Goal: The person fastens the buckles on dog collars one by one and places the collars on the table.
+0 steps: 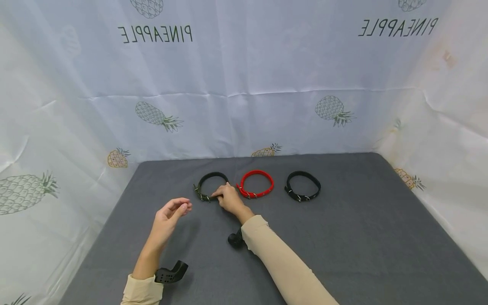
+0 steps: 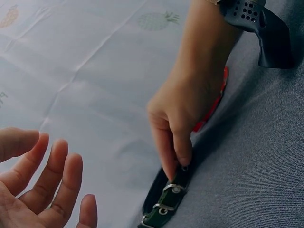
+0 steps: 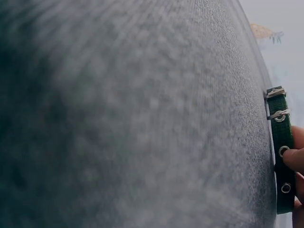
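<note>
A dark green buckled collar [image 1: 207, 197] lies in a ring at the left of a row on the grey table. My right hand [image 1: 230, 198] pinches its front band between thumb and fingers, just right of the buckle. In the right wrist view the thumb presses the green collar [image 3: 281, 128] beside a metal eyelet. My left hand [image 1: 171, 213] hovers to the left and nearer me, fingers loosely bent, holding nothing. The left wrist view shows the left hand [image 2: 47, 190] apart from the green collar [image 2: 166, 202], whose lower end the frame edge cuts off.
A red collar [image 1: 270, 189] lies just right of my right hand, and a black collar [image 1: 315, 195] farther right, both buckled into rings. The grey table [image 1: 362, 237] ends at a white pineapple-print curtain [image 1: 236, 123]. Black wrist camera mounts [image 1: 171, 273] jut from both wrists.
</note>
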Demonstrator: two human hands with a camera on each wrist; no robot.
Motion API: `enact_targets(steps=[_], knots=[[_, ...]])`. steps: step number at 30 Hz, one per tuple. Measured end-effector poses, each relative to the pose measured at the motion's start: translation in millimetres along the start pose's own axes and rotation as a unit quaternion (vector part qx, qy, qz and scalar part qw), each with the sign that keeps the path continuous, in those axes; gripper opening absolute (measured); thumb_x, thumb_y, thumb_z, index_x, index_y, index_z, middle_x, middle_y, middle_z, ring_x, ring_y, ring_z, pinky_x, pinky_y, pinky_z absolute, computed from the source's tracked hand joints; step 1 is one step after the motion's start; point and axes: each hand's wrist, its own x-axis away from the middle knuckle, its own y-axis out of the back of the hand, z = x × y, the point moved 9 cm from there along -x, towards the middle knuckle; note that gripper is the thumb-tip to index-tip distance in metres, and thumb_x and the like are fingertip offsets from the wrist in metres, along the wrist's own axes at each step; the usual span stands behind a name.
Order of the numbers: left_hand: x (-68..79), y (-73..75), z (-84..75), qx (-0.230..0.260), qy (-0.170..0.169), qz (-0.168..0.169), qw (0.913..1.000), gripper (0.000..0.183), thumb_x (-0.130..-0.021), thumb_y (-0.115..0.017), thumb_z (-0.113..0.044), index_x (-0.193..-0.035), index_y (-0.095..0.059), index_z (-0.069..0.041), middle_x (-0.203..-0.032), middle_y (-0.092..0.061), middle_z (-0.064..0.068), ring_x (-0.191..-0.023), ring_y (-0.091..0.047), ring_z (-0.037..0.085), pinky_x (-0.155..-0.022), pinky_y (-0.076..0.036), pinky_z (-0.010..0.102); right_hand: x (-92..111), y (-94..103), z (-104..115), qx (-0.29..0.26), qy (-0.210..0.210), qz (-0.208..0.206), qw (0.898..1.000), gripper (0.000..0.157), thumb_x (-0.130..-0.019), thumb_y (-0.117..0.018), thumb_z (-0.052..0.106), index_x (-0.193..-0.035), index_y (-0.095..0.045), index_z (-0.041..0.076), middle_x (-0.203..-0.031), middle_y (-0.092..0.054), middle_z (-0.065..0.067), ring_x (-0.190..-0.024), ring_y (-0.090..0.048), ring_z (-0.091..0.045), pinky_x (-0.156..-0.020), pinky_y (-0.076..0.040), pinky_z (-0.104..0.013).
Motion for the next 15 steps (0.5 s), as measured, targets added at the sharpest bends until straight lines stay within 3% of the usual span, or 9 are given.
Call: enact_targets(steps=[9, 15], knots=[[-4.0, -3.1, 1.7, -0.011, 0.01, 0.004, 0.9999, 0.015, -0.1, -0.052, -0.015, -0.11, -0.061, -0.006, -0.097, -0.067, -0.021, -0.092, -0.065, -0.005, -0.083, -0.052, 0.013, -2, 5.5, -2, -0.063, -0.019, 0.001, 0.998, 0.021, -0.094, -0.059, 0.004, -0.11, -0.072, 0.003, -0.111, -0.072, -0.012, -0.108, -0.066, -0.026, -0.12, -0.032, -0.038], [-14.6, -13.1, 0.0, -0.005, 0.006, 0.009, 0.9999, 0.021, -0.1, -0.052, -0.015, -0.113, -0.059, 0.0, -0.098, -0.066, -0.021, -0.093, -0.064, -0.006, -0.083, -0.052, 0.012, 5, 26.2, -3, -0.102, -0.029, -0.003, 0.994, 0.025, -0.097, -0.057, 0.011, -0.118, -0.068, 0.002, -0.119, -0.069, -0.012, -0.111, -0.064, -0.027, -0.096, -0.052, -0.039]])
